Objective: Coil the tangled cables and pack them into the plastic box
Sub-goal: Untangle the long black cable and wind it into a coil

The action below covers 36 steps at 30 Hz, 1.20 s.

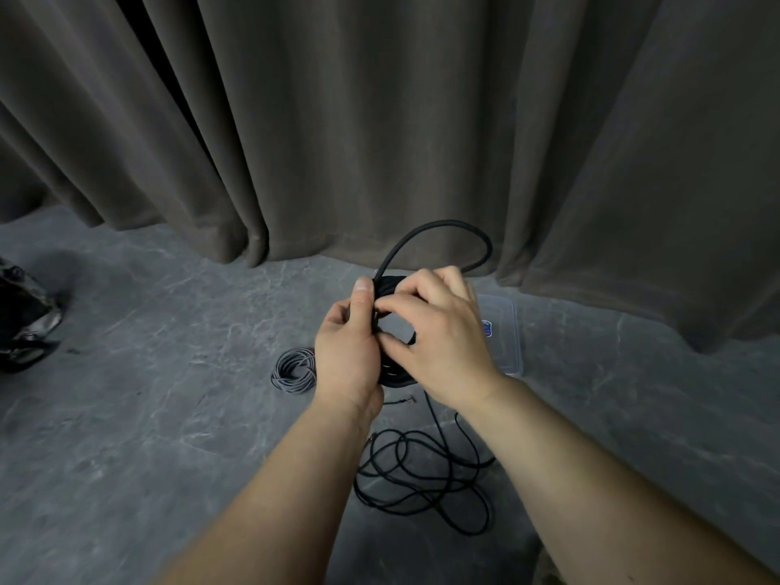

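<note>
Both forearms reach forward, left hand and right hand each clasping the black cable coil.

Loose black cable sprawled over the floor just below both hands, blocking a low pass there. To the left lay a grey coil, with bare floor beyond it up to a dark object (too unclear to name). The clear plastic box sat behind the right hand, close against the curtain.
</note>
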Tool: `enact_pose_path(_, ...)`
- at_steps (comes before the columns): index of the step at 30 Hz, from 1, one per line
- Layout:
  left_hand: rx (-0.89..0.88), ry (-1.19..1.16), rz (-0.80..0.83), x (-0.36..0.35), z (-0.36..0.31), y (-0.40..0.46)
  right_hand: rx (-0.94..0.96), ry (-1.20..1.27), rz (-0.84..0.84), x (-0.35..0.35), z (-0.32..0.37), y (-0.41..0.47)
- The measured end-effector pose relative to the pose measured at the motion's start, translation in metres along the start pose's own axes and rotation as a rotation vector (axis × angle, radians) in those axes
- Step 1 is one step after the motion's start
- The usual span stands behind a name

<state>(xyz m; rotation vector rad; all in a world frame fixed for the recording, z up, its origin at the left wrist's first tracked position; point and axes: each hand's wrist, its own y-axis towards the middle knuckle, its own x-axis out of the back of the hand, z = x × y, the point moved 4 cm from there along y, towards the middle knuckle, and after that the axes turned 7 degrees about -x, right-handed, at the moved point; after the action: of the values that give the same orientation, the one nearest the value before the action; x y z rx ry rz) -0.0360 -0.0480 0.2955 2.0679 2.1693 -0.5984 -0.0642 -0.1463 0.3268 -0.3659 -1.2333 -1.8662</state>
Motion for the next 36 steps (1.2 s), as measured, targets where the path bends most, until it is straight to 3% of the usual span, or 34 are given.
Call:
enact_pose_path(10, -0.091, 0.045, -0.052, 0.009, -0.002, 0.006, -0.263, 0.266, 0.148, 0.010, -0.003, 0.003)
enact_pose_path(14, -0.107, 0.000, -0.173, 0.023, -0.010, 0.015, -0.551, 0.786, 0.239, 0.025, -0.009, 0.011)
enact_pose_path(17, -0.132, -0.037, -0.217, 0.029, -0.017, 0.018, -0.721, 1.201, 0.131, 0.036, -0.020, 0.014)
enact_pose_path(20, -0.158, -0.064, -0.241, 0.029, -0.020, 0.017, -0.872, 1.326, 0.034, 0.031, -0.029, 0.013)
enact_pose_path(22, -0.159, -0.075, -0.237, 0.027, -0.020, 0.016, -0.924, 1.129, -0.067, 0.026, -0.042, 0.011)
enact_pose_path(23, -0.156, -0.077, -0.230, 0.026, -0.019, 0.015, -0.888, 0.915, -0.101, 0.027, -0.049, 0.012)
enact_pose_path(26, -0.153, -0.051, -0.212, 0.025, -0.016, 0.014, -0.598, 0.059, -0.017, 0.028, -0.051, 0.008)
enact_pose_path(28, -0.157, -0.024, -0.199, 0.023, -0.014, 0.012, -0.331, -0.211, -0.064, 0.027, -0.036, 0.005)
enact_pose_path(30, -0.165, -0.004, -0.190, 0.021, -0.012, 0.011, -0.136, -0.192, -0.133, 0.025, -0.022, 0.003)
enact_pose_path(32, -0.171, 0.001, -0.192, 0.021, -0.012, 0.011, -0.015, -0.104, -0.077, 0.022, -0.013, 0.004)
enact_pose_path(36, -0.171, -0.005, -0.199, 0.022, -0.013, 0.011, -0.121, -0.050, 0.404, 0.005, -0.014, -0.001)
